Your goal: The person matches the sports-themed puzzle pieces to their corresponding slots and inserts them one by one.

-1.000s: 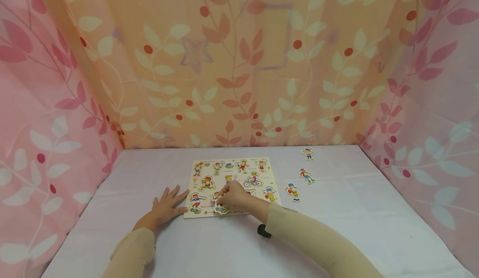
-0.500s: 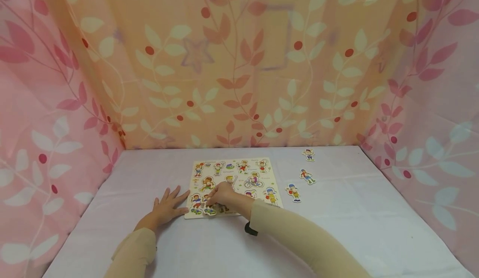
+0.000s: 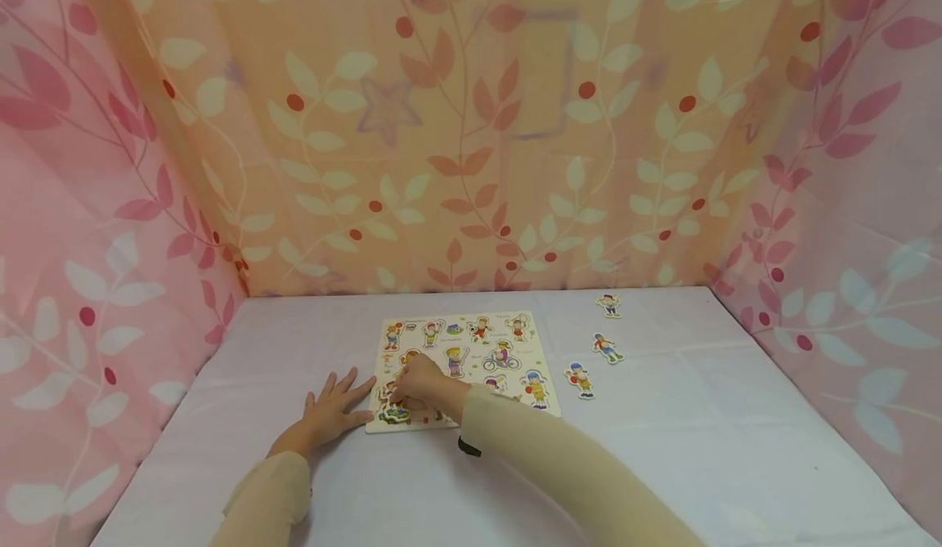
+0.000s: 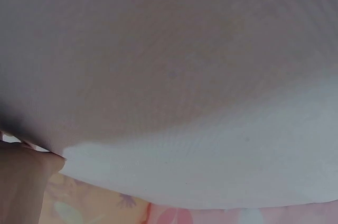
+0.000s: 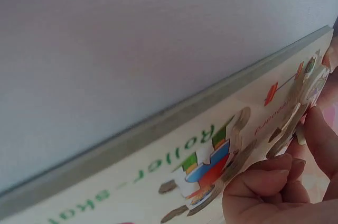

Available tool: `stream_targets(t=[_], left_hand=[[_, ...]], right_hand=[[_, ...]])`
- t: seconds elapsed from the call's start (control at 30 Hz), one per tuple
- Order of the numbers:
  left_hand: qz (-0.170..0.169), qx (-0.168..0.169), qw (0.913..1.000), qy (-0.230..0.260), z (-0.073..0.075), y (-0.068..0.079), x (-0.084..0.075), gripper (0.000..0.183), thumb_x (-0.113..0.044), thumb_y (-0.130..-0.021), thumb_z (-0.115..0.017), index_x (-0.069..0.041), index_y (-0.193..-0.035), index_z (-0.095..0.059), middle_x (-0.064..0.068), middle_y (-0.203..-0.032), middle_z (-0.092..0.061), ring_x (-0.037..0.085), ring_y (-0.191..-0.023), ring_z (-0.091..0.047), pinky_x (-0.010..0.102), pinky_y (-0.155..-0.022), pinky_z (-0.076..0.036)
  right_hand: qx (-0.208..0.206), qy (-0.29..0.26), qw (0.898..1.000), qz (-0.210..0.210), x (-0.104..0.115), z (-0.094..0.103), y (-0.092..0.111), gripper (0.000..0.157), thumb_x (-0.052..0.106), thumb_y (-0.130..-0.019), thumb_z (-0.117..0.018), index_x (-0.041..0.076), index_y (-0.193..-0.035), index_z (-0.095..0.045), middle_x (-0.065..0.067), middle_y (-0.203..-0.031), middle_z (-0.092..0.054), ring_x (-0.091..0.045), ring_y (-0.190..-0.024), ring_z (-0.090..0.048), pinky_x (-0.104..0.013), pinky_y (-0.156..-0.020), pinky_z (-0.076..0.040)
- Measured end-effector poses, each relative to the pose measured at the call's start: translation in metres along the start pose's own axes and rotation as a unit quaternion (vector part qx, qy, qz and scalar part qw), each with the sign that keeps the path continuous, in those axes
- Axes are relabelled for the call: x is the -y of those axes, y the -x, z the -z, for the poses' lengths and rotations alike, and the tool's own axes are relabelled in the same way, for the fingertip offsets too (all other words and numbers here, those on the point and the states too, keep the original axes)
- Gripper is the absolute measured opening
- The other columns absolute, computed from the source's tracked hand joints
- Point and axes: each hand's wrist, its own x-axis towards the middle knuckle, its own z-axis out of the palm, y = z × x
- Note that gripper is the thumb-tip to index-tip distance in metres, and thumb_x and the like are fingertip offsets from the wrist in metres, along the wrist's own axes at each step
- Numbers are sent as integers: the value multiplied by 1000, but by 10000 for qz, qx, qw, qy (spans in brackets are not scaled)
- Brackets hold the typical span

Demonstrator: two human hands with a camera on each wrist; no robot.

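A flat wooden puzzle board (image 3: pixel 478 373) with pictures of children playing sports lies on the table. My right hand (image 3: pixel 427 382) is over its lower left part. Thumb and fingers pinch a skateboarder puzzle piece (image 3: pixel 395 410) there; most of the piece is hidden, and I cannot tell whether it sits level in a recess. The right wrist view shows the right hand (image 5: pixel 274 187) close to the board's surface, by the printed word "Roller-skat". My left hand (image 3: pixel 331 406) lies on the table with spread fingers, its fingertips at the board's left edge.
To the right of the board lie three loose figure pieces: a far one (image 3: pixel 608 306), a middle one (image 3: pixel 607 348) and a near one in a blue cap (image 3: pixel 580 380). A white cloth covers the table (image 3: pixel 662 465). Patterned curtains (image 3: pixel 456 138) stand behind and at both sides.
My right hand has moved left across the board with the skateboarder piece, from the lower middle to the lower left corner. The left hand stays in place.
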Motion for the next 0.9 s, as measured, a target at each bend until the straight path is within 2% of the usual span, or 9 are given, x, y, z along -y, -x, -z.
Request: stream_targets(t=[0.23,0.33,0.5,0.6,0.77,0.9], left_hand=[[51,8,10000,19,-1,2,-2,72,-45,-90,-63,-11,-149,-39,28,-157,-13,53,-141,5,74,-104,6],[27,-14,10000,6,-1,1,-1,72,-45,-90,-63,-11,-149,-39,28,-157,-13,52,-141,5,74,-104,7],[15,-44,10000,-75,0,1,0,71,-44,-91,-62,-11,-149,-39,28,-157,-13,52,-141,4,74,-104,6],[5,-50,10000,-40,1,1,1,72,-45,-90,-63,-10,-149,-39,28,-157,-13,52,-141,5,74,-104,6],[-16,-38,10000,-27,0,0,1,72,-46,-91,-62,-10,-149,-39,28,-156,-13,53,-141,5,75,-104,5],[17,-8,10000,-49,-1,-2,2,73,-48,-91,-62,-11,-149,-38,27,-157,-13,52,-141,5,74,-104,6]], right_hand=[[21,425,9989,177,2,-5,-1,17,12,-74,-84,5,-71,-69,1,-71,-61,-12,-66,-51,-22,-63,-45],[5,277,9996,110,3,-6,-1,13,10,-77,-82,4,-75,-71,-1,-75,-63,-13,-70,-54,-22,-66,-48],[-37,-4,10000,25,3,-6,1,12,8,-78,-81,3,-88,-76,-6,-95,-67,-17,-88,-59,-27,-81,-51],[-105,139,9998,104,2,-4,2,15,11,-78,-82,5,-90,-77,-7,-104,-67,-17,-94,-58,-28,-86,-50],[-36,-293,9995,66,-3,4,3,11,8,-79,-80,4,-88,-75,-7,-104,-67,-17,-86,-59,-26,-73,-52],[-83,-827,9965,54,-14,18,4,10,5,-80,-78,3,-89,-74,-6,-105,-66,-15,-86,-59,-28,-74,-52]])
